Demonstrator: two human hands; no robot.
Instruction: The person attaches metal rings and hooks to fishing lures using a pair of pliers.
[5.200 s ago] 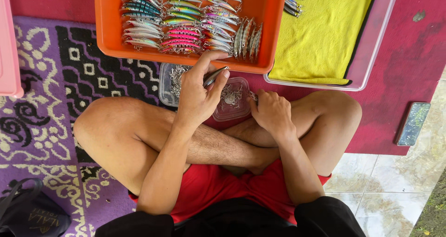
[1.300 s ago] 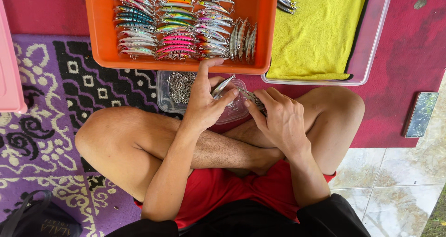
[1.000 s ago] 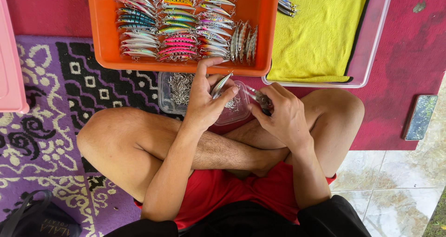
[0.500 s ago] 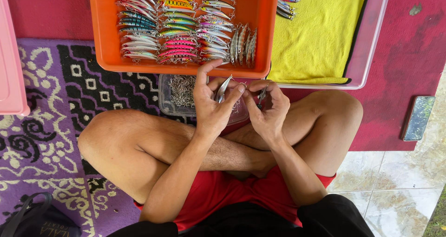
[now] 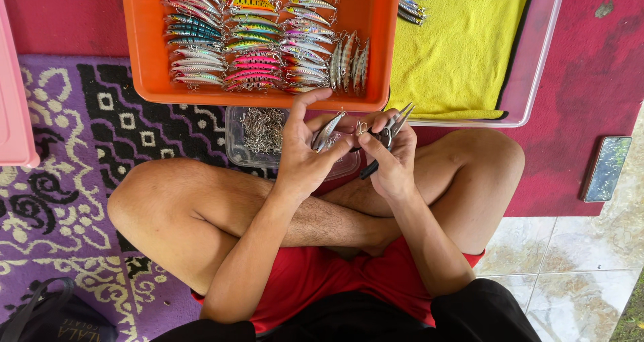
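From the head camera, looking down, the person sits cross-legged behind an orange tray (image 5: 144, 47) packed with rows of bright fishing lures. All places here are told from that tray.

Just below the tray's near edge, the left hand (image 5: 305, 147) pinches a small silver lure (image 5: 327, 131) between thumb and fingers, the lure tilted with its upper end toward the tray. To the right of it, also just under the near edge, the right hand (image 5: 391, 161) is closed around a pair of small pliers (image 5: 390, 133), whose tips point up toward the tray's lower right corner. Between the two hands something small and metallic shows, likely a ring or hook; it is too small to tell.

The lure looks light, hard and glossy, so probably slippery. It seems best held across its flanks at mid-body, away from the end being worked, since any hooks would prick.

Beneath the tray's near edge, partly under the hands, sits a clear plastic box (image 5: 236, 144) of loose metal hooks (image 5: 263, 127). Right of the tray lies a yellow cloth (image 5: 463, 53) in a pale tray. Further right, a phone (image 5: 606, 168) rests on the red mat.
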